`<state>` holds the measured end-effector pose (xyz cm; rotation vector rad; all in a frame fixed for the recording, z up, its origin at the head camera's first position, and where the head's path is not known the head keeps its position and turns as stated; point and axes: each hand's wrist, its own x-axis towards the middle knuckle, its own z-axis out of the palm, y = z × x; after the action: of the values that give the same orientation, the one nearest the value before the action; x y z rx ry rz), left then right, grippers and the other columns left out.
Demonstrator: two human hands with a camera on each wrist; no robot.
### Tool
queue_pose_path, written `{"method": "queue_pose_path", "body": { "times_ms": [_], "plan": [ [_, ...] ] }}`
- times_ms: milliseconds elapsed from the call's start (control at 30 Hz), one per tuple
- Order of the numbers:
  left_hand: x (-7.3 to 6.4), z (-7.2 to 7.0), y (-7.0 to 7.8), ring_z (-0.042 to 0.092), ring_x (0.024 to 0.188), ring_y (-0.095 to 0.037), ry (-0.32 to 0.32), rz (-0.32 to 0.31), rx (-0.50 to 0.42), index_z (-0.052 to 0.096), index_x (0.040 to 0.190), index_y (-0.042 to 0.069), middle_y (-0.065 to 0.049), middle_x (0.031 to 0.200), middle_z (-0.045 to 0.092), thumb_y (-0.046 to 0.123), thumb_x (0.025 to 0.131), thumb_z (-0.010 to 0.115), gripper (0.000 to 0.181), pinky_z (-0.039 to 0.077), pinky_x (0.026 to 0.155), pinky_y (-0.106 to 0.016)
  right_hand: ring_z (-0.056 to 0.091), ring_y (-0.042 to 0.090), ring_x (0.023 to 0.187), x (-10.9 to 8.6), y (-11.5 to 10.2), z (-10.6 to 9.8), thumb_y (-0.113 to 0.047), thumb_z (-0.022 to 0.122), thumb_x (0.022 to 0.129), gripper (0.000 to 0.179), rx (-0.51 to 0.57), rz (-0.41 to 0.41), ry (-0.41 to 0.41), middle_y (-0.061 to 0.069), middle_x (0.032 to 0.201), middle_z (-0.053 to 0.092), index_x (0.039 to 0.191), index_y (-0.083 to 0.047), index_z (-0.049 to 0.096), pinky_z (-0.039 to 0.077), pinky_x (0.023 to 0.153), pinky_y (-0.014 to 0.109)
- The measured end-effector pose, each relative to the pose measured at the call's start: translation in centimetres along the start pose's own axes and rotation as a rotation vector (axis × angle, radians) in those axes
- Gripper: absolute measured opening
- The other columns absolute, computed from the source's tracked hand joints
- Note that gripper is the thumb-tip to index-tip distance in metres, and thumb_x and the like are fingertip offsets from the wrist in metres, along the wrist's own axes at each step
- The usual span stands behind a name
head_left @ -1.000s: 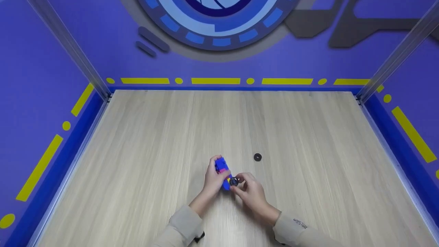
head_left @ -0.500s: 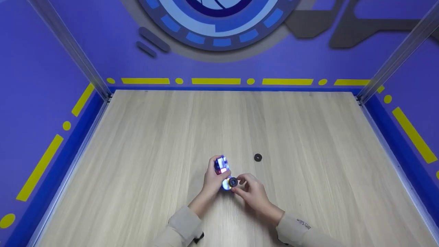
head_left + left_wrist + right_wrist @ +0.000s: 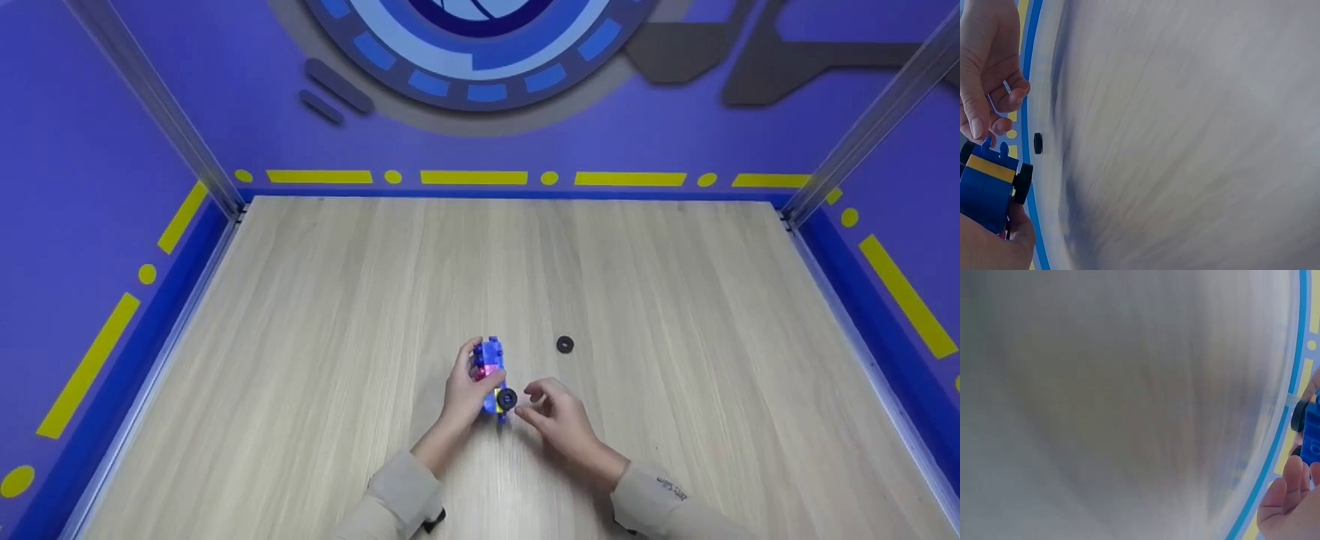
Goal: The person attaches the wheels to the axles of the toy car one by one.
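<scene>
My left hand (image 3: 465,390) grips a small toy car (image 3: 490,351) built from blue blocks, with a pink piece in the middle and a yellow strip (image 3: 991,167) near one end. A black wheel (image 3: 507,399) sits on the car's near right side. In the left wrist view, black wheels show on both sides of the yellow strip. Just right of that wheel is my right hand (image 3: 559,416), its thumb and fingers loosely bent and apart, holding nothing. The left wrist view shows it beyond the car's end. My left palm and fingers hide part of the car.
A loose black wheel (image 3: 565,345) lies flat on the wooden table (image 3: 360,300), up and right of the car. Blue-purple panels with yellow marks (image 3: 472,178) stand along the table's back and sides.
My right hand has let go of the wheel on the car and drawn back slightly to the right. The car has turned in my left hand, its wheel facing up more. The loose wheel stays put.
</scene>
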<state>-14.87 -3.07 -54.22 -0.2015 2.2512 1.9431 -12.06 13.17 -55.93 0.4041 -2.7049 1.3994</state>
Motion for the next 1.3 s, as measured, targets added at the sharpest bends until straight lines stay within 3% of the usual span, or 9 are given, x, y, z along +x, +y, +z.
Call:
{"method": "queue_pose_path", "body": {
  "times_ms": [333,667,933,1067,1300],
  "plan": [
    [0.1,0.1,0.1,0.044,0.117,-0.032,0.009,-0.025,-0.010,0.028,0.138,0.018,-0.017,0.138,0.035,0.022,0.082,0.060,0.065,0.039,0.094,-0.042,0.048,0.008,0.068,0.4,0.1,-0.9,-0.023,0.067,0.077,0.026,-0.031,0.051,-0.007,0.007,0.084,0.058,0.094,-0.005,0.059,0.043,0.060,0.020],
    [0.1,0.1,0.3,0.044,0.118,-0.031,-0.007,-0.049,-0.026,0.028,0.138,0.016,-0.017,0.136,0.037,0.019,0.084,0.058,0.062,0.038,0.095,-0.044,0.049,0.011,0.069,0.7,0.2,-1.3,-0.023,0.067,0.077,0.024,-0.031,0.082,0.010,0.000,0.082,0.056,0.093,-0.007,0.059,0.041,0.060,0.021],
    [-0.6,0.0,1.3,0.042,0.119,-0.034,-0.013,-0.031,-0.024,0.027,0.138,0.013,-0.020,0.136,0.037,0.016,0.085,0.057,0.062,0.037,0.095,-0.046,0.046,0.007,0.066,1.0,0.6,-1.7,-0.022,0.067,0.076,0.026,-0.013,0.094,0.014,0.004,0.083,0.057,0.094,-0.005,0.059,0.041,0.059,0.019],
    [-0.1,0.1,0.3,0.041,0.120,-0.033,-0.018,-0.027,-0.035,0.026,0.139,0.015,-0.018,0.137,0.036,0.018,0.084,0.058,0.063,0.036,0.097,-0.045,0.047,0.007,0.066,1.1,0.6,-1.9,-0.020,0.067,0.076,0.025,-0.031,0.086,0.029,0.007,0.084,0.058,0.094,-0.004,0.059,0.041,0.059,0.020],
    [-0.3,-0.1,0.3,0.039,0.121,-0.034,-0.027,0.008,0.002,0.026,0.139,0.016,-0.020,0.136,0.036,0.025,0.085,0.056,0.063,0.035,0.098,-0.045,0.046,0.007,0.067,1.4,0.9,-2.1,-0.020,0.067,0.077,0.025,-0.049,0.102,0.038,0.004,0.085,0.057,0.096,-0.006,0.059,0.040,0.059,0.020]
  ]
}}
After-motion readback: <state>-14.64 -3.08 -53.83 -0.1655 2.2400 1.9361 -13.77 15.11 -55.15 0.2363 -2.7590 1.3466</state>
